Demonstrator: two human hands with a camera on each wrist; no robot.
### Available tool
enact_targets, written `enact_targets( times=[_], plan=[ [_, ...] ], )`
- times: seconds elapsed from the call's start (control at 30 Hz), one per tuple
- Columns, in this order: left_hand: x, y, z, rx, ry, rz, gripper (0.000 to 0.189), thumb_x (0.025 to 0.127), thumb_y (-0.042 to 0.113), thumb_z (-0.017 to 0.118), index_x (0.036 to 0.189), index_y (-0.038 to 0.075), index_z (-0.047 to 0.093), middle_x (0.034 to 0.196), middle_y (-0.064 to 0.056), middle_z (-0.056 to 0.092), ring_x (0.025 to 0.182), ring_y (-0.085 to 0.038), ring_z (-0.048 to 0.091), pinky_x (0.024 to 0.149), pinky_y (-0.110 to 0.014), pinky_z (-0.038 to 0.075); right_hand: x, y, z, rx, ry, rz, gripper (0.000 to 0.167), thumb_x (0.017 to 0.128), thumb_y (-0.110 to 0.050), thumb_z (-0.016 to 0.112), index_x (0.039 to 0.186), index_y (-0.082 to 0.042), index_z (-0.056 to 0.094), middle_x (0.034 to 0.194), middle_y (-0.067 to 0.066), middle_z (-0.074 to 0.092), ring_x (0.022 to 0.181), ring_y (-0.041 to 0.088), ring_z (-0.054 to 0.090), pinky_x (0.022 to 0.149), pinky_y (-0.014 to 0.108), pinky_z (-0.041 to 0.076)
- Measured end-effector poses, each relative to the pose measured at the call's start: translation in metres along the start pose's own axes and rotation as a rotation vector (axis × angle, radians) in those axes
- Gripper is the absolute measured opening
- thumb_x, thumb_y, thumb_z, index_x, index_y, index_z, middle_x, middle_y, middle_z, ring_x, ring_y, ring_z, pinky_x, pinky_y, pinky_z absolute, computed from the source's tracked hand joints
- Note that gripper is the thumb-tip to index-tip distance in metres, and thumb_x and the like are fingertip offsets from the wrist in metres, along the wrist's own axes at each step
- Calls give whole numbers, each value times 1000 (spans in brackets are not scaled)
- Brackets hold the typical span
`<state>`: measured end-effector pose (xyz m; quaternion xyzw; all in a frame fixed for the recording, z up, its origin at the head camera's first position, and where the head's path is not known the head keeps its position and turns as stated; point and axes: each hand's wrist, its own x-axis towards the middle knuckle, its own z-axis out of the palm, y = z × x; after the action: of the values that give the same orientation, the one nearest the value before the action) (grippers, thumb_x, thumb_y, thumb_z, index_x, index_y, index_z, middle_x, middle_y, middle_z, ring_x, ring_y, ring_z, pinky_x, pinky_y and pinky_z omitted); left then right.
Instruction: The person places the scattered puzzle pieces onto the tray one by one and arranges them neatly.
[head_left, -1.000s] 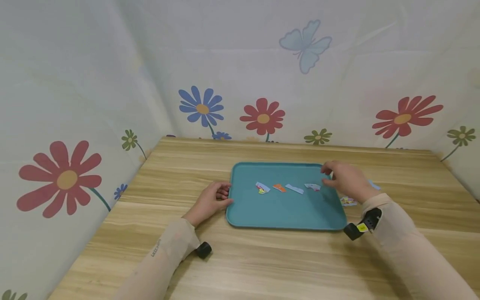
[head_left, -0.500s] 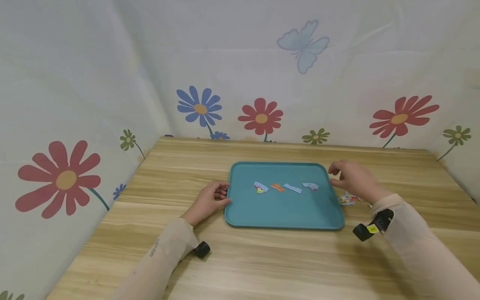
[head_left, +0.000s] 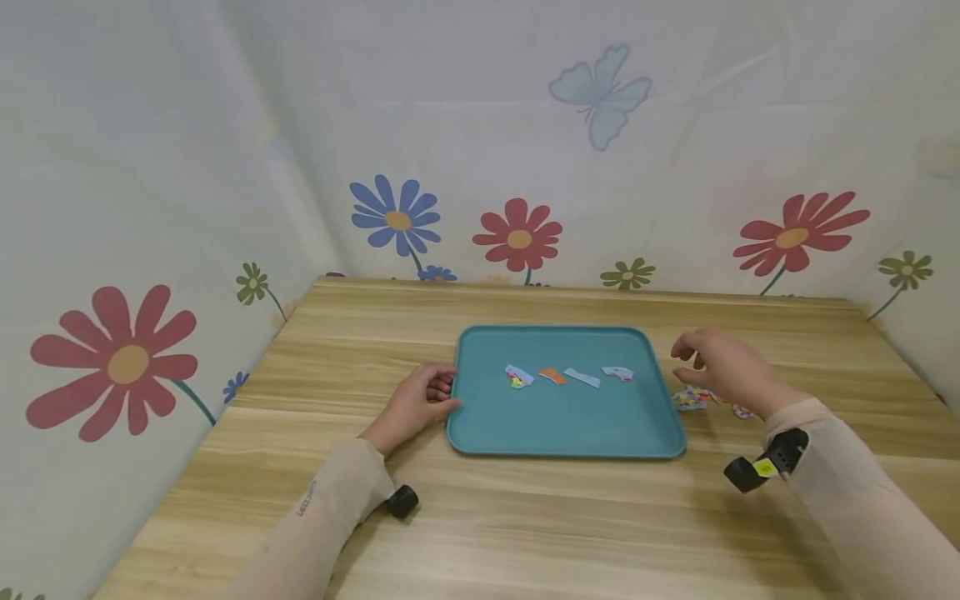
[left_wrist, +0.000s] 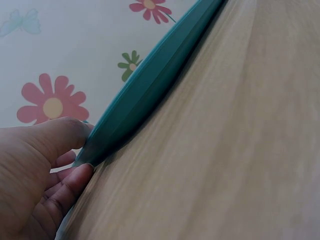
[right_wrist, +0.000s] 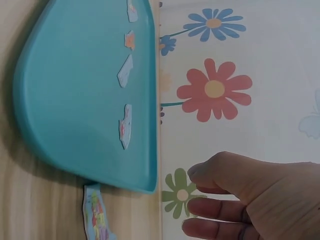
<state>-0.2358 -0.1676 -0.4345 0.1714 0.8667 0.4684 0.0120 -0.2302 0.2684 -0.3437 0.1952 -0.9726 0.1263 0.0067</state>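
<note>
Wooden table [head_left: 540, 525] | left hand [head_left: 414, 407] apparently pinching tray [head_left: 558, 425] edge | right hand [head_left: 729, 367] loosely spread near paper scraps [head_left: 692, 400]

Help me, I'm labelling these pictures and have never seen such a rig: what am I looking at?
There is no machine: a person works with bare hands and wears a small black camera at each wrist. The wide picture comes from a camera on the head, the two close ones from the wrists. On the wooden table lies a teal tray with four small scraps in a row; more loose scraps lie beside its right edge. The left hand touches the tray's left edge. The right hand is near the loose scraps; I see nothing held in it.
</note>
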Motion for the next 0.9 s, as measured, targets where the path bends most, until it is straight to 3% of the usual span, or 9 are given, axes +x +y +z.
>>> enact_targets(
  times=[0.4, 0.9],
  plan=[
    [0, -1, 0, -8, -4, 12, 47, 84, 6, 72, 126, -6, 54, 109, -19, 57, 94, -22, 60, 83, -29, 55, -9, 13, 9, 44, -73, 23, 26, 84, -13, 70, 105, 2, 66, 97, 15, 65, 86, 26, 60, 73, 42, 55],
    [2, -1, 1, -6, -5, -1, 47, 84, 4, 72, 126, -5, 54, 109, -18, 57, 93, -22, 60, 83, -27, 56, -11, 26, 24, 16, -116, -3, 19, 81, -14, 74, 96, -5, 68, 92, 8, 63, 81, 19, 58, 72, 39, 54]
  ],
)
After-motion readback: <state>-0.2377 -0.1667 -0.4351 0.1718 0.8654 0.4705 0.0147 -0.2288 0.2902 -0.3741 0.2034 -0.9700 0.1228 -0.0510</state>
